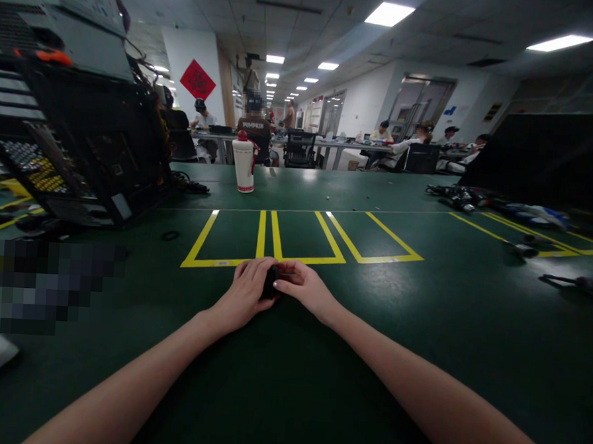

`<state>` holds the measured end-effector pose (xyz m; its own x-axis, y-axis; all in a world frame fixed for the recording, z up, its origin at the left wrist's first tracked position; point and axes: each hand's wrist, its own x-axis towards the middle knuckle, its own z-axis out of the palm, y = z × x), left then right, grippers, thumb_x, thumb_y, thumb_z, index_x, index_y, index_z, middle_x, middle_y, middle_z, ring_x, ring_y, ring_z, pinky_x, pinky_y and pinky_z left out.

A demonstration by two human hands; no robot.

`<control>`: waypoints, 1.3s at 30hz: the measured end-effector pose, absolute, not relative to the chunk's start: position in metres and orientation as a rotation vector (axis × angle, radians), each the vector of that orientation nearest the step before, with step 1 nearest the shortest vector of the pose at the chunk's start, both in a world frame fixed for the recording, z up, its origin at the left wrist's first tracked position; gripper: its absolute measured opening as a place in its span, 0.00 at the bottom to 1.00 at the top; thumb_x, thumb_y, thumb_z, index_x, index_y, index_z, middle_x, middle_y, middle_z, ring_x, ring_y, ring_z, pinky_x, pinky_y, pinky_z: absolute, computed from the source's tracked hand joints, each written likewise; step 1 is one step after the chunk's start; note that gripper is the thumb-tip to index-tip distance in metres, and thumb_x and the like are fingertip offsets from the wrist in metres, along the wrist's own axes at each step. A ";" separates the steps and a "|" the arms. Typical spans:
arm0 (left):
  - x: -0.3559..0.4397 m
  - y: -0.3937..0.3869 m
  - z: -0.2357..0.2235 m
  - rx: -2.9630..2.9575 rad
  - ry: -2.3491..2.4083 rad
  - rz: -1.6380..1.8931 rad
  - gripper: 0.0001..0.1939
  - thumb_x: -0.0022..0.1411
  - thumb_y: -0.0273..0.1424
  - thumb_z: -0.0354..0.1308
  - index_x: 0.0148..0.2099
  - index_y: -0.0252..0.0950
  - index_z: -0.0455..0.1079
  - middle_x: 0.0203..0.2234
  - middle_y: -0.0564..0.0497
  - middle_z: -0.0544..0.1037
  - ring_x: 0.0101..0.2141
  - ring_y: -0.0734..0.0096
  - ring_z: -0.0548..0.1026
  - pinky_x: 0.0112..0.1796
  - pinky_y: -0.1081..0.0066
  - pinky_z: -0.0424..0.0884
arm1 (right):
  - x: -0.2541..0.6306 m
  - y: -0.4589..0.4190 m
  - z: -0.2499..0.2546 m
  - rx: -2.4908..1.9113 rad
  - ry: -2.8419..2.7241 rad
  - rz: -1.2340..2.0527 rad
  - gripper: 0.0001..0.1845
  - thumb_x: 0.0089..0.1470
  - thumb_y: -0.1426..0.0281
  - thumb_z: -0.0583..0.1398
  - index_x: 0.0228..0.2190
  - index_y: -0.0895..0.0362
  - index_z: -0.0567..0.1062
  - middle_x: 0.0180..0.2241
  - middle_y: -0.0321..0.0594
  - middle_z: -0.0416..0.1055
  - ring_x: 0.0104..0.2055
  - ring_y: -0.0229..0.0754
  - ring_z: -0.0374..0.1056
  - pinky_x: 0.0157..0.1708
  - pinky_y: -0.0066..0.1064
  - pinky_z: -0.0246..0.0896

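The person's left hand (pixel 248 282) is curled around a small black object (pixel 270 283), gripping it in front of the bottle (pixel 244 163), on the person's side and a little right of it. The right hand (pixel 305 289) has its fingers bent and its thumb at the object's right side; whether it grips too, one cannot tell. The object is mostly hidden by the fingers. Yellow tape (pixel 304 259) marks the green table (pixel 471 310) between the bottle and the hands. A black ring (pixel 170 235) lies left of the bottle and nearer the person; a computer case (pixel 111 153) stands farther left. Well right of the bottle are cables (pixel 457 197). Beyond the bottle, a person in a dark shirt (pixel 253 127) sits.
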<state>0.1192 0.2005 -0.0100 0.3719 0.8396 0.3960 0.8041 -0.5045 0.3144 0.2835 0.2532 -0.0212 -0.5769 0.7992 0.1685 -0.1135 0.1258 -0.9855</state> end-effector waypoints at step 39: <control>0.119 0.202 -0.012 2.547 1.534 0.815 0.30 0.52 0.26 0.55 0.55 0.39 0.46 0.50 0.45 0.60 0.51 0.60 0.58 0.51 0.55 0.51 | 0.284 0.254 -0.020 -0.651 -1.663 1.634 0.20 0.39 0.71 0.64 0.38 0.57 0.67 0.41 0.41 0.67 0.45 0.43 0.65 0.49 0.42 0.58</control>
<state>0.1193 0.2023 -0.0124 0.3658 0.8370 0.4070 0.8057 -0.5037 0.3115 0.2845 0.2535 -0.0205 -0.6245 0.7691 0.1358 -0.1219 0.0758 -0.9896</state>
